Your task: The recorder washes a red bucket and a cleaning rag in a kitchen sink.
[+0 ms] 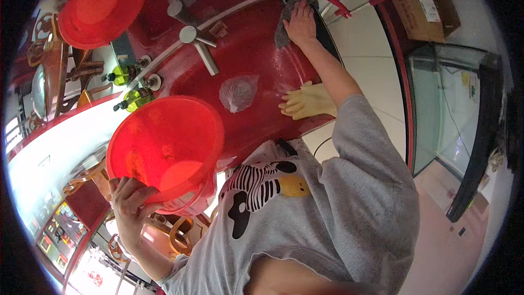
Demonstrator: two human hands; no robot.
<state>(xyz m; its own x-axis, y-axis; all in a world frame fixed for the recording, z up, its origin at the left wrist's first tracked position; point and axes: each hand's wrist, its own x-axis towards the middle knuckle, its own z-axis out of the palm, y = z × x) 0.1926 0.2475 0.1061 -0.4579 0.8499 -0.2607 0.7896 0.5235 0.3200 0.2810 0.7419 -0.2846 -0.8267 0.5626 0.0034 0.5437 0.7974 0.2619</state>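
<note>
My left hand (133, 200) grips the near rim of a red plastic bucket (163, 147), which is tilted with its mouth up towards me. The bucket's inside is visible and wet-looking. With my arm stretched out, my right hand (301, 24) presses a dark grey cloth (284, 28) onto the far right corner of a glossy red washbasin counter (258, 57). A pale yellow rubber glove (309, 100) lies over the counter's right edge below that forearm. Between the two hands, a clear plastic bag (239, 92) rests on the red surface.
A metal tap (202, 51) stands at the counter's back, beside a green pump bottle (137, 99). Behind them a mirror seems to reflect the bucket, tap and cloth. To the right are a red-handled tool (337, 6), a cardboard box (425, 4) and a glass tank (425, 90).
</note>
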